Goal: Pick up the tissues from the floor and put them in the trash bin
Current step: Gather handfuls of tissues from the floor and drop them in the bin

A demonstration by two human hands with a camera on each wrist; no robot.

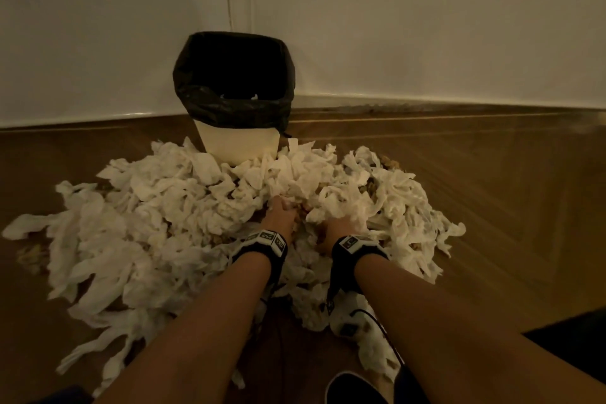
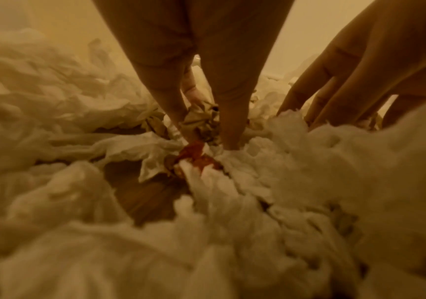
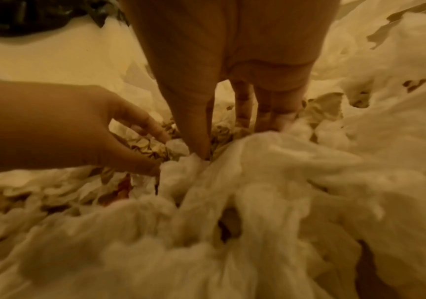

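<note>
Tissues (image 2: 135,149): red stain, left-wrist only

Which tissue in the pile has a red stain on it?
The crumpled tissue just below the left hand fingertips, in the middle of the pile; it alone shows a red-orange blotch, while the surrounding tissues look plain white.

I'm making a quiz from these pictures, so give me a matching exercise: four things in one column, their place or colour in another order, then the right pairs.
Things:
1. trash bin
2. bin liner
3. tissues
4. left hand

Descriptions:
A. black
B. heaped on the wooden floor
C. cream, standing in the wall corner
D. fingers down in the pile, beside the right hand

Pairs: 1-C, 2-A, 3-B, 4-D
</note>
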